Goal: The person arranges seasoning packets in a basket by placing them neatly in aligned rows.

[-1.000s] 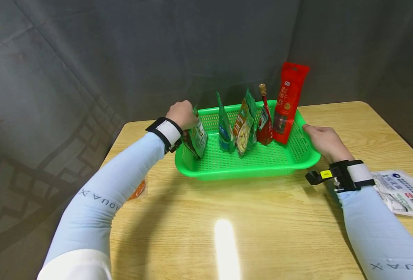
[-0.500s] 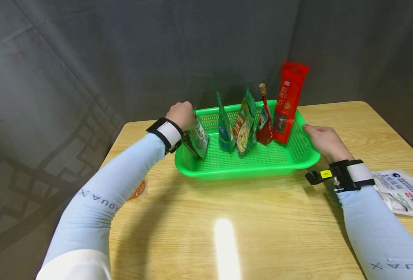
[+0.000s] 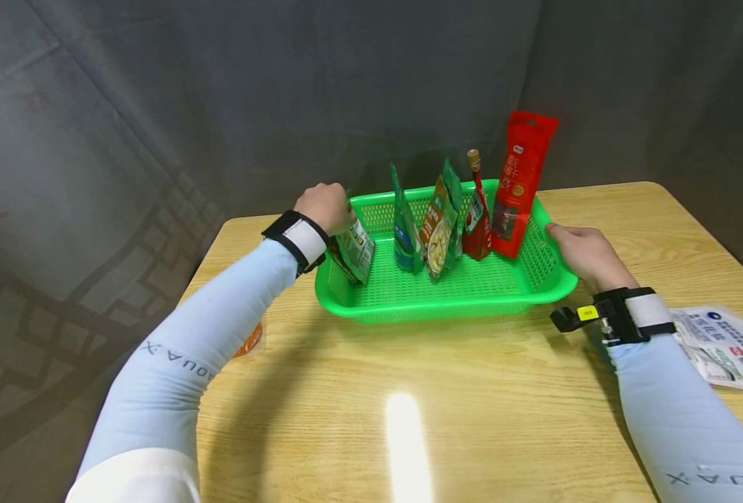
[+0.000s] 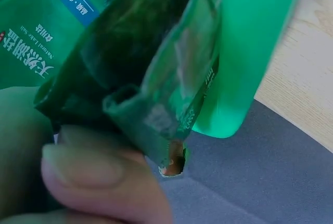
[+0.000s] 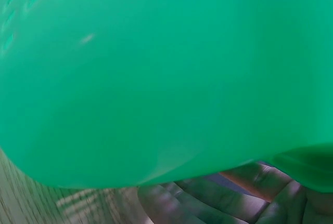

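Observation:
A green plastic basket stands on the wooden table. At its left end my left hand pinches the top of a green food packet, which leans inside the basket. The left wrist view has my thumb at the crumpled top of that green packet. On the basket's right end my right hand grips the rim, with fingers under the edge in the right wrist view. Between the hands stand a green salt bag, a brown-and-green packet, a gold-capped red pouch and a tall red packet.
A white printed packet lies on the table at the right, partly behind the right forearm. An orange-red item shows past the left forearm. Grey cloth hangs behind the table.
The packet in my left hand has tipped slightly. Both hands keep their hold, and the basket and its other packets stay in place.

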Action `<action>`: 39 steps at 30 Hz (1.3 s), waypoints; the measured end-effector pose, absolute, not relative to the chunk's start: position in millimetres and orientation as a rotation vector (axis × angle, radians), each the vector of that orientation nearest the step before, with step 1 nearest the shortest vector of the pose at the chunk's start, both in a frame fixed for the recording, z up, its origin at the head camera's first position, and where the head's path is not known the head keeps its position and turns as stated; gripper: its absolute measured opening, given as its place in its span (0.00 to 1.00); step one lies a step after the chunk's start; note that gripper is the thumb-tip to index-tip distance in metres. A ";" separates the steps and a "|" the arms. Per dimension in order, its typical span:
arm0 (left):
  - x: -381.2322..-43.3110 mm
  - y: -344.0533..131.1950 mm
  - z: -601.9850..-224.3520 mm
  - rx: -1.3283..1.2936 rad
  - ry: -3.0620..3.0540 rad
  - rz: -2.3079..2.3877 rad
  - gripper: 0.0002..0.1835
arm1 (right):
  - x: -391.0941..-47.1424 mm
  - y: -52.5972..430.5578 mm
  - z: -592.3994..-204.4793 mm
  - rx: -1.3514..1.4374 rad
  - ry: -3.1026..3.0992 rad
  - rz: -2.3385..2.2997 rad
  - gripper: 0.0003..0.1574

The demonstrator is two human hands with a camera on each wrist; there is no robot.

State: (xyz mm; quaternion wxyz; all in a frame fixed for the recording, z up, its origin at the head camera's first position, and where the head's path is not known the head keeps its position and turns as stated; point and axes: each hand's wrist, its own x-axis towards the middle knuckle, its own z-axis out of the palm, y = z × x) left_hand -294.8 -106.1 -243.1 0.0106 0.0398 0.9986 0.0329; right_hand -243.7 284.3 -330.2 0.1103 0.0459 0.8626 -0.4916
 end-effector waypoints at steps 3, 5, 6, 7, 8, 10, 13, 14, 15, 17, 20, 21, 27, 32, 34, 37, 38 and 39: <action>-296.0 -108.2 -243.0 0.099 3.100 0.111 0.20 | -243.9 284.6 -330.5 0.133 2.551 -1.425 0.60; -297.2 -110.3 -242.5 0.083 3.093 0.122 0.21 | -244.0 284.6 -330.3 0.133 2.563 -1.411 0.60; -297.4 -111.4 -241.8 0.079 3.090 0.128 0.22 | -244.0 284.6 -330.1 0.135 2.568 -1.405 0.60; -297.5 -112.6 -241.1 0.075 3.092 0.135 0.22 | -244.1 284.5 -329.9 0.136 2.568 -1.405 0.60; -297.5 -113.7 -240.3 0.071 3.094 0.141 0.21 | -243.9 284.4 -329.7 0.138 2.566 -1.405 0.60; -296.1 -115.9 -237.5 0.063 3.095 0.163 0.20 | -243.5 284.1 -329.2 0.144 2.561 -1.409 0.59; -292.8 -120.4 -232.8 0.059 3.097 0.197 0.19 | -242.7 283.6 -328.3 0.147 2.557 -1.414 0.59; -291.5 -122.3 -231.4 0.058 3.100 0.208 0.19 | -242.4 283.6 -328.2 0.146 2.556 -1.416 0.59; -290.1 -124.3 -229.8 0.057 3.104 0.218 0.19 | -242.1 283.5 -328.1 0.146 2.557 -1.418 0.59; -287.2 -129.6 -226.7 0.059 3.119 0.243 0.20 | -242.0 283.0 -328.1 0.146 2.554 -1.426 0.59; -282.1 -139.2 -223.2 0.071 3.152 0.287 0.21 | -242.2 283.1 -328.2 0.143 2.556 -1.422 0.59; -280.0 -143.1 -222.2 0.077 3.165 0.300 0.21 | -242.4 283.0 -328.1 0.144 2.554 -1.423 0.59; -264.2 -172.3 -224.4 0.118 3.223 0.350 0.25 | -243.6 283.4 -326.8 0.151 2.551 -1.427 0.59; -247.2 -202.8 -237.6 0.147 3.208 0.334 0.26 | -243.3 284.1 -326.3 0.158 2.549 -1.435 0.59; -240.5 -216.3 -244.9 0.143 3.174 0.334 0.26 | -242.9 284.6 -326.0 0.160 2.551 -1.429 0.59; -230.7 -236.7 -256.9 0.123 3.100 0.358 0.24 | -242.2 285.3 -325.8 0.163 2.555 -1.420 0.60; -227.5 -243.7 -261.2 0.115 3.077 0.369 0.23 | -242.1 285.4 -326.0 0.165 2.553 -1.423 0.60; -224.2 -250.4 -265.4 0.098 3.053 0.376 0.22 | -241.9 285.5 -326.1 0.167 2.554 -1.421 0.60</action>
